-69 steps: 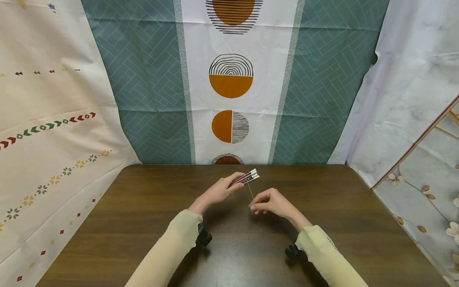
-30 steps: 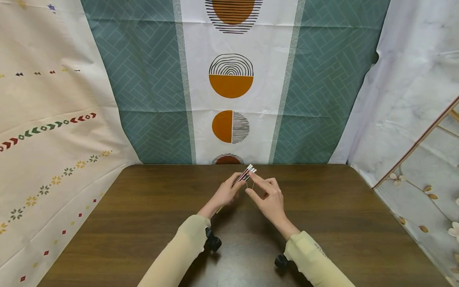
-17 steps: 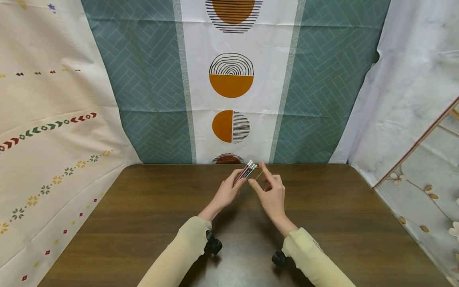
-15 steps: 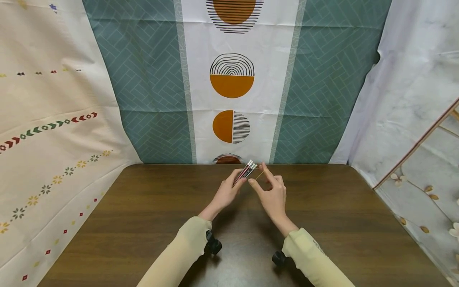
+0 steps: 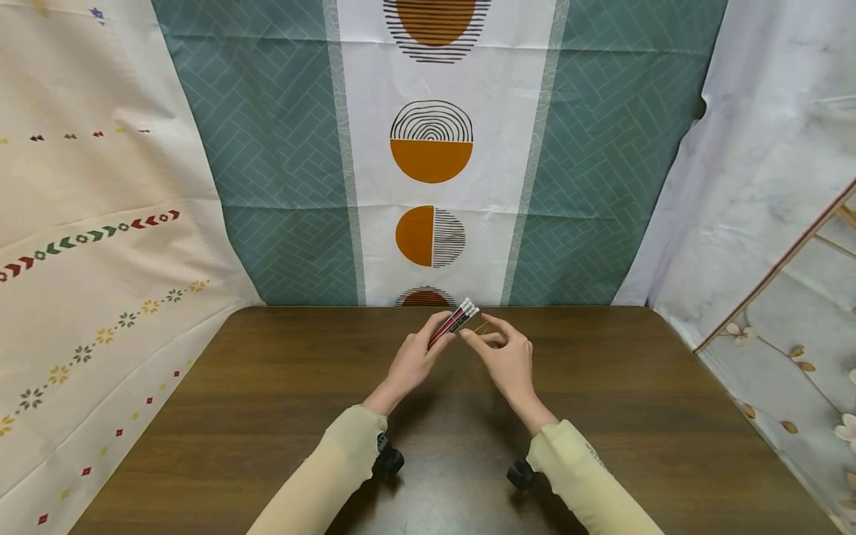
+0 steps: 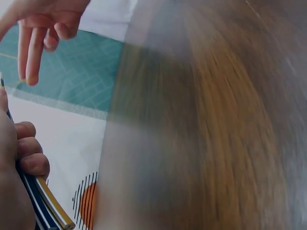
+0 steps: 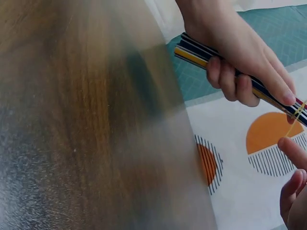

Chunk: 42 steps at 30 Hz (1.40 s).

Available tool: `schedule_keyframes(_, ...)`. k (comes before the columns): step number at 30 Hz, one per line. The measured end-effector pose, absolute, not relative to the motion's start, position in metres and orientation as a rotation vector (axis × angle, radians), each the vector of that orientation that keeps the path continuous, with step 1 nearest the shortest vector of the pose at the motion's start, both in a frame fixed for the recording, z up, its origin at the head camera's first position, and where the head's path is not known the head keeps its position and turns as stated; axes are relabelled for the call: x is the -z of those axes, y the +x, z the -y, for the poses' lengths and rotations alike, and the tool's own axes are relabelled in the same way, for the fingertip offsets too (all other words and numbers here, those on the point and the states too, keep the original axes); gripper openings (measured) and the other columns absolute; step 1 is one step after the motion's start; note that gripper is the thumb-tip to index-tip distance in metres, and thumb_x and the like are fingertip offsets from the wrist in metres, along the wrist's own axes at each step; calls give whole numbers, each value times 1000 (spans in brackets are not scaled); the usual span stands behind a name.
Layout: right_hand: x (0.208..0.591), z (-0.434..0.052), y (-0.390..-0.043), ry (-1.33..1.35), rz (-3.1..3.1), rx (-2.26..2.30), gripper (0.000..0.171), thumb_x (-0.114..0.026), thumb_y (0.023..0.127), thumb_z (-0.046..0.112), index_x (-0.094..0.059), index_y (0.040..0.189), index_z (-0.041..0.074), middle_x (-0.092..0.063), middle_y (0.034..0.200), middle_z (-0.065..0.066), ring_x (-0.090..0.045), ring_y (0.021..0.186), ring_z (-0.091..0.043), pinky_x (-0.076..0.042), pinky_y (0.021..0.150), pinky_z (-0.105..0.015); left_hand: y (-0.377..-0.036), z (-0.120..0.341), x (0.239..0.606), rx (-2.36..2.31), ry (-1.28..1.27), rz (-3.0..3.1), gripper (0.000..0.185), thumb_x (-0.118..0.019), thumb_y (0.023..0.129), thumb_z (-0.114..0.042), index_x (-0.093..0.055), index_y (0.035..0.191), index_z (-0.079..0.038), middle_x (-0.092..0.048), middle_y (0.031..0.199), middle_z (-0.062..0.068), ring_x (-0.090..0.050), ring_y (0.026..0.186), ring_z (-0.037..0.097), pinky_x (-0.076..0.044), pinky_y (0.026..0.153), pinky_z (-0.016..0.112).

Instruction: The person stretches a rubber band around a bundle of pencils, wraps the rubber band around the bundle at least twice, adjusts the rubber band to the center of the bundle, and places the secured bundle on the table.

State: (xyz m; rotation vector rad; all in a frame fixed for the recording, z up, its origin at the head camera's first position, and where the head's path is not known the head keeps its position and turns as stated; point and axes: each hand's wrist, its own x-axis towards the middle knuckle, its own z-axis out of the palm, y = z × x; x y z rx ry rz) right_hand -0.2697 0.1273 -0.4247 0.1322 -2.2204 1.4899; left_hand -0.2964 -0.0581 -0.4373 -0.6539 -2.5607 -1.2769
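Pencils (image 5: 455,325), a small bundle, are held above the far middle of the table (image 5: 234,416), tilted up and away. Your left hand (image 5: 416,357) has its fingers curled round them. Your right hand (image 5: 504,355), just right of the bundle, pinches a thin rubber band (image 7: 293,120) stretched from the bundle's far end. Judged mid-wrap; the next loop calls for keeping tension while passing over the ends.

The table (image 5: 267,416) is dark brown wood, smooth with a soft shine. The pencils (image 5: 455,324) look painted and glossy, with shiny metal bands near their white ends. The rubber band (image 7: 293,120) is thin yellow rubber. The sleeves (image 5: 334,461) are soft, matt cloth. The far curtain (image 5: 267,148) looks like smooth printed cloth.
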Motion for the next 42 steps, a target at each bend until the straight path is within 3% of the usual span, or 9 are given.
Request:
schedule_keyframes(7,420,-128,-268,152,2260,-1516,52,-79,80,47,-64,124,24,-75,79,-3,-63,70,-13,-44,65,-28,-296,66,439,1197,-839,2588,42,-52,100,-43,-44,141,-37,-53,73,0,-41,56,7,-37,55,24)
schedule_keyframes(13,418,-130,-265,160,2280,-1640,45,-78,82,45,-66,121,25,-72,81,-5,-60,66,-14,-48,58,-28,-292,73,432,1023,-988,2645,46,-52,100,-43,-44,144,-32,-68,85,5,-52,63,11,-42,59,25)
schedule_keyframes(17,417,-132,-265,187,2293,-1680,42,-77,83,44,-66,120,25,-71,83,-6,-57,59,-18,-52,52,-37,-293,78,432,987,-1007,2662,46,-53,99,-43,-45,143,-32,-68,86,7,-51,62,11,-40,57,24)
schedule_keyframes(22,418,-133,-265,206,2323,-1671,45,-77,84,45,-65,123,26,-73,85,-7,-60,63,-22,-55,56,-49,-291,81,436,900,-1029,2683,46,-55,99,-41,-45,143,-31,-67,83,3,-50,61,8,-40,58,22)
schedule_keyframes(29,421,-136,-270,234,2442,-1677,48,-76,84,46,-67,124,20,-75,84,-9,-58,56,-20,-53,56,-41,-285,83,443,672,-1170,2674,46,-57,100,-35,-46,144,-27,-70,79,1,-46,56,5,-40,55,20)
schedule_keyframes(33,423,-138,-273,201,2514,-1738,51,-77,82,48,-68,123,18,-77,88,-9,-48,51,-15,-43,51,-30,-281,85,449,528,-1226,2654,44,-54,100,-40,-48,142,-28,-71,80,-6,-48,56,1,-42,57,18)
schedule_keyframes(36,424,-139,-276,126,2540,-1764,52,-79,79,50,-70,121,20,-78,95,-9,-57,61,-10,-43,59,-26,-278,85,451,481,-1278,2626,41,-54,100,-40,-51,139,-27,-70,79,-8,-47,56,0,-40,57,16)
schedule_keyframes(40,426,-140,-281,53,2545,-1785,51,-81,78,46,-72,120,18,-74,115,-11,-70,99,-20,-54,84,-38,-273,83,450,452,-1339,2586,39,-56,99,-40,-53,136,-27,-66,75,-11,-43,55,-1,-36,55,15)
schedule_keyframes(42,427,-140,-284,41,2534,-1804,48,-82,79,42,-73,119,16,-73,116,-13,-70,103,-26,-55,88,-43,-271,82,450,435,-1353,2572,39,-57,98,-41,-54,135,-28,-64,72,-11,-41,54,0,-34,55,14)
